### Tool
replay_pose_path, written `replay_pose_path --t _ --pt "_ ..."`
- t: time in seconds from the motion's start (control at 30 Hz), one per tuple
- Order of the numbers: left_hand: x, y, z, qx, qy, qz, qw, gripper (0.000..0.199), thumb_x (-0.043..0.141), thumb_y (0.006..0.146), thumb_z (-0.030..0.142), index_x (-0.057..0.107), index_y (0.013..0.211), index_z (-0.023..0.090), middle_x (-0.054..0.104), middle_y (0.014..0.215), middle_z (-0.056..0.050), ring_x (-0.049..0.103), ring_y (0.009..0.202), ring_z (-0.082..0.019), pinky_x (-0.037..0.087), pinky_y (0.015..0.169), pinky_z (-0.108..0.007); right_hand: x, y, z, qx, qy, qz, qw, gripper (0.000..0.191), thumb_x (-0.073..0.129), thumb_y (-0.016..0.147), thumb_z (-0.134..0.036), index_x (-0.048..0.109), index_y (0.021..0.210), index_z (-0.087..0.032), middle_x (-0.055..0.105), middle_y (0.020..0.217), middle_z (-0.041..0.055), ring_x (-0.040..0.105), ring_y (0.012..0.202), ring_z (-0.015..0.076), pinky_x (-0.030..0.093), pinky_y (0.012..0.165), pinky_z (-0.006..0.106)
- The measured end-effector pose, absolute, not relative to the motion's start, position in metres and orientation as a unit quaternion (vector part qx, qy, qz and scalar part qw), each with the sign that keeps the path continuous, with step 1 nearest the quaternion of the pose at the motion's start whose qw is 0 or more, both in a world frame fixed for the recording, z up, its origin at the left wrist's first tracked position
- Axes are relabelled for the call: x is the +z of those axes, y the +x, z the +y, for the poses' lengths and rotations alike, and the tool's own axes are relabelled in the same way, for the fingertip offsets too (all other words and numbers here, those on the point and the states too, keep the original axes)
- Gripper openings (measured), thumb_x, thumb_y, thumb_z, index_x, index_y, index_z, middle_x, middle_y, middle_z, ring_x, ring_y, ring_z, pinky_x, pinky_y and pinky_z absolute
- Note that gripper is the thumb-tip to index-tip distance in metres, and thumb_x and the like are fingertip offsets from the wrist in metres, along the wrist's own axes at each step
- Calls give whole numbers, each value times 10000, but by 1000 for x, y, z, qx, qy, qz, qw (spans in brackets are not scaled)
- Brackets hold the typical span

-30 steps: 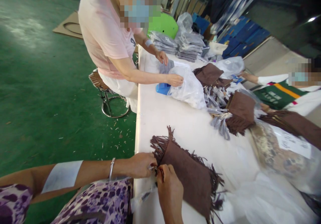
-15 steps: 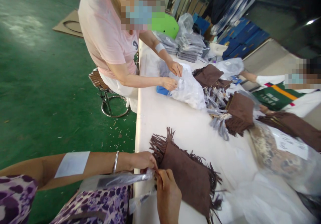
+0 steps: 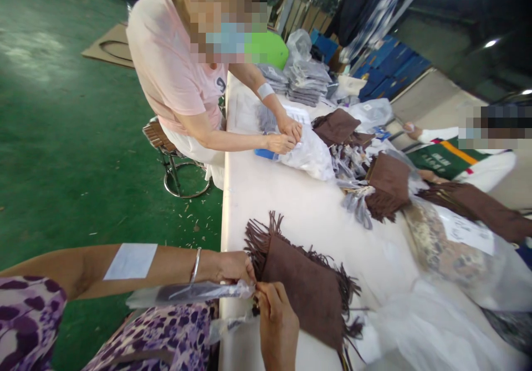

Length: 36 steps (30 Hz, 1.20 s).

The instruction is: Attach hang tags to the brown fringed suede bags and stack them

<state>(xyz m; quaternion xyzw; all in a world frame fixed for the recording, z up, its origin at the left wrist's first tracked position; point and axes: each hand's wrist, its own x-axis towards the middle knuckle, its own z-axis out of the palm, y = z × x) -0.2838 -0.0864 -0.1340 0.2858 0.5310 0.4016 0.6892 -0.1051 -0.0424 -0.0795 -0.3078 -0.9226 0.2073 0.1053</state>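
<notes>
My left hand (image 3: 236,267), a metal bangle on its wrist, is closed with its fingertips at one end of a long clear plastic sleeve (image 3: 178,294). Something dark shows inside that sleeve, which stretches back over the table's edge toward my lap. My right hand (image 3: 277,324) pinches at the same end, its fingertips almost meeting those of the left. What lies exactly between the fingertips is too small to make out. Right beside both hands, a brown fringed suede-like bag (image 3: 305,288) lies flat on the white table (image 3: 266,196). A second plastic-wrapped piece (image 3: 228,326) hangs below my fingers.
Across the table, a co-worker in pink (image 3: 174,66) handles a white plastic bag (image 3: 310,152). More brown fringed pieces (image 3: 388,179) lie at the right, near another person in green and white (image 3: 453,157). A stuffed clear bag (image 3: 457,249) and loose plastic (image 3: 428,326) occupy the right side.
The view has shifted slightly. My hands keep nearly the same pinch at the sleeve's end. The co-worker's two hands have come together on the white bag.
</notes>
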Motion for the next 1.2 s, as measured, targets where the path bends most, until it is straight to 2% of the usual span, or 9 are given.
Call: replay_pose_path --t 0.1,0.23,0.37,0.53,0.77,0.93,1.03,1.1,1.2 --pt "-120 -290 -93 371 360 599 611 53 636 599 217 640 581 167 535 466 31 460 424 -121 325 438 -219 -85 -101 -45 197 -310 -922 120 271 402 980 -260 673 976 -247 661 892 19 668 701 125 482 642 197" --pt "-103 -303 -104 355 455 666 472 136 513 764 248 620 724 175 582 534 25 558 513 -134 382 526 -215 -99 -88 -44 169 -325 -908 202 277 442 973 -312 650 1138 -230 677 1058 77 691 928 171 523 766 232" --pt "-96 -310 -112 386 407 659 501 176 477 798 277 609 822 163 577 514 36 567 488 -128 367 483 -194 -102 -88 -42 185 -340 -892 233 278 433 978 -317 656 1105 -209 680 1061 93 677 967 181 513 836 259" --pt "-85 -309 -112 442 370 628 522 169 490 814 281 604 843 159 569 516 42 533 464 -107 360 457 -177 -83 -118 -39 253 -332 -896 150 280 395 981 -258 662 1063 -232 689 988 45 689 841 146 493 739 219" --pt "-84 -309 -103 487 361 585 539 122 511 798 256 571 804 150 608 617 21 539 449 -82 368 426 -165 -69 -142 -34 248 -346 -903 67 269 427 930 -172 687 919 -238 687 888 17 672 764 157 439 681 239" --pt "-98 -305 -98 549 292 603 500 295 505 864 395 524 1032 154 666 910 -47 549 445 -65 374 390 -172 -70 -136 -29 327 -369 -865 92 234 461 908 -234 691 871 -222 699 826 20 659 732 166 453 675 240" --pt "-105 -295 -104 565 259 601 503 445 593 824 454 462 1153 184 635 1066 -69 557 459 -63 378 364 -176 -71 -133 -26 401 -396 -820 103 224 498 893 -302 706 889 -219 727 834 19 673 752 173 472 697 239" --pt "-108 -287 -109 546 254 585 542 461 686 732 385 489 1095 179 649 985 -45 549 453 -76 376 356 -180 -71 -133 -25 421 -406 -805 96 226 511 884 -330 708 885 -219 731 830 15 673 750 179 470 695 243" --pt "-111 -277 -112 500 257 574 595 368 682 631 246 554 965 159 624 671 27 526 432 -111 377 370 -192 -69 -135 -25 419 -401 -810 92 236 505 882 -343 703 867 -216 726 820 14 661 740 181 459 689 249"
